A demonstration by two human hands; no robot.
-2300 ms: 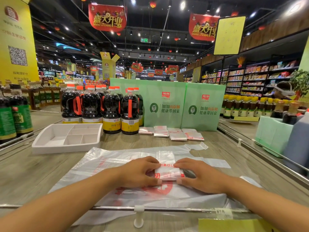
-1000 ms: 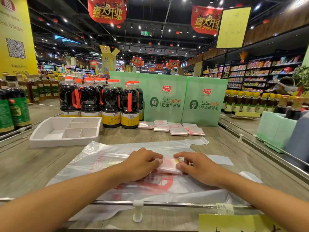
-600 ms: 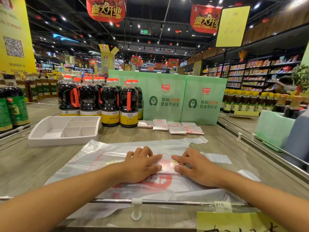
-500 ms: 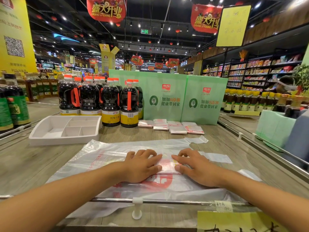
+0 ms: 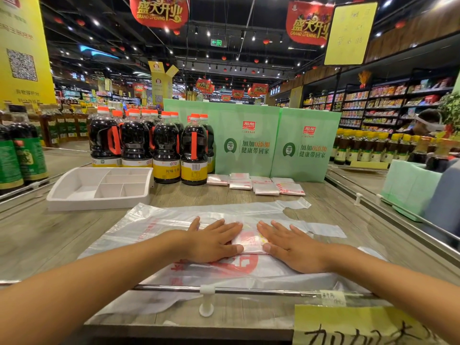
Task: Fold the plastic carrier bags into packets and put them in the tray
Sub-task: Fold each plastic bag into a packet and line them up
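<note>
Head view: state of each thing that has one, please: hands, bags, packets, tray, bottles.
folded packet, lying on the unfolded bag, between both hands
left hand, flat, fingers straight, pressing the folded packet's left edge
right hand, flat, pressing its right edge
unfolded bag, spread flat on the table
tray, upright, no packet in it
finished packets, folded, in a row before the green boxes
bottles, upright, capped

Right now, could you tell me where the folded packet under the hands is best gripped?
Probably pinch the folded packet by its near edge, coming from the person's side: it lies thin and flat on the spread bag, and the left hand and right hand press flat over its ends, leaving that edge exposed.
</note>
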